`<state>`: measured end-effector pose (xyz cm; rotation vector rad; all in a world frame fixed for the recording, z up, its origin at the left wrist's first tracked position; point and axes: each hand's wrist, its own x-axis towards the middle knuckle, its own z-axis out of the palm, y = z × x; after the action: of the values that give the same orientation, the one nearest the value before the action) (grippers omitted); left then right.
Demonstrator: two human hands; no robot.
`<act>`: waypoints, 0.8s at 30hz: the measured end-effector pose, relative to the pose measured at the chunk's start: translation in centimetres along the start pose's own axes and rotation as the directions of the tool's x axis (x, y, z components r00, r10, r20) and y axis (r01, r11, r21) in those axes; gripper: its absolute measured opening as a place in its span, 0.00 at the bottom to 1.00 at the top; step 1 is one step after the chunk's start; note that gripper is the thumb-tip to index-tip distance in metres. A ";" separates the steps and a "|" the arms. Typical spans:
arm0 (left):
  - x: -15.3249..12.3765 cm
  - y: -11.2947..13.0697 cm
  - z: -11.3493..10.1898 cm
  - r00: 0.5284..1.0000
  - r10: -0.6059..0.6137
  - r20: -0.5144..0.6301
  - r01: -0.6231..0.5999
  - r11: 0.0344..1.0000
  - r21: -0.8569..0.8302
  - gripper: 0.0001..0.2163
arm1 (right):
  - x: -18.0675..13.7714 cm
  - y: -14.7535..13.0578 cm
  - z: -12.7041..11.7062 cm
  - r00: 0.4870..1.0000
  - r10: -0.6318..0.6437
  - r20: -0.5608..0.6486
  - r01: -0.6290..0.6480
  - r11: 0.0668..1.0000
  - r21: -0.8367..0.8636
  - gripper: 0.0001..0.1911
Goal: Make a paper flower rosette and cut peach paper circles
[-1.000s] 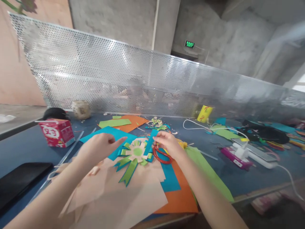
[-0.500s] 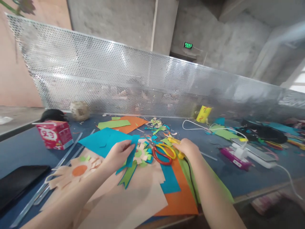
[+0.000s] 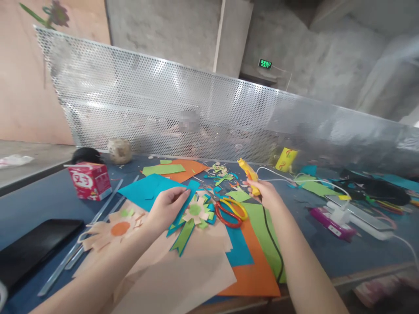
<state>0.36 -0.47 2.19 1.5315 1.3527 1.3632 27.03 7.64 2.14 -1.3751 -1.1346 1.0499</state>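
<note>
- Head cam, left hand (image 3: 168, 205): thumb and fingers pinched around a blue strip (image 3: 192, 188), holding it up just beside the rosette.
- Right hand (image 3: 266, 194): wrapped around a yellow glue gun (image 3: 248, 172), nozzle pointing up and away. Its black cord (image 3: 273, 244) trails down over a green sheet (image 3: 258, 222).
- The rosette (image 3: 195, 210) is sitting roughly mid-pile between the two hands: green centre, beige petals, blue and green bits around the outside, plus a green-on-blue tail hanging toward the near side. It's lying on beige sheets (image 3: 183, 270).
- Scissors (image 3: 220, 203) with one red and one yellow handle are lying right next to it, on the right hand's side.
- Over by the left forearm there's a beige flower (image 3: 120, 229) with an orange middle, and a big blue sheet (image 3: 140, 192) behind it.
- Rest of the tabletop (image 3: 301, 231): pinkish-red box (image 3: 88, 181) on the left, pile of paper scraps (image 3: 222, 174) toward the back, purple power strip (image 3: 332, 224) off to the right.
- Behind everything, a perforated metal panel (image 3: 147, 100) runs along the far edge.
</note>
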 end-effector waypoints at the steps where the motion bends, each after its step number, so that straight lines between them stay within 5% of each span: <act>1: -0.1 0.1 0.0 1.000 -0.004 0.001 0.004 1.000 -0.001 0.10 | -0.3 -0.3 0.6 0.999 -0.011 0.049 0.007 0.997 0.073 0.08; 5: -0.2 0.3 -0.3 1.000 -0.019 0.008 0.019 1.000 -0.013 0.11 | -1.7 -0.7 2.8 0.968 -0.042 0.246 -0.065 0.908 0.414 0.07; 8: -0.1 -0.1 -0.5 0.999 -0.043 0.012 0.043 0.999 -0.020 0.12 | -2.7 -0.5 3.9 0.948 -0.123 0.293 -0.045 0.861 0.506 0.10; 16: 0.0 0.0 -0.8 0.993 -0.086 -0.085 0.096 0.989 0.116 0.14 | -6.1 -0.9 5.4 0.806 -0.423 0.413 0.334 0.902 0.274 0.11; 24: -0.1 -0.1 -0.9 0.997 -0.009 -0.072 0.029 0.961 0.274 0.15 | -7.5 -0.7 6.3 0.737 -0.474 0.482 0.494 0.864 0.096 0.07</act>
<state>-0.54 -0.66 2.31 1.6558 1.6529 1.2682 19.44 1.35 2.32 -0.7607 -1.7863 1.0083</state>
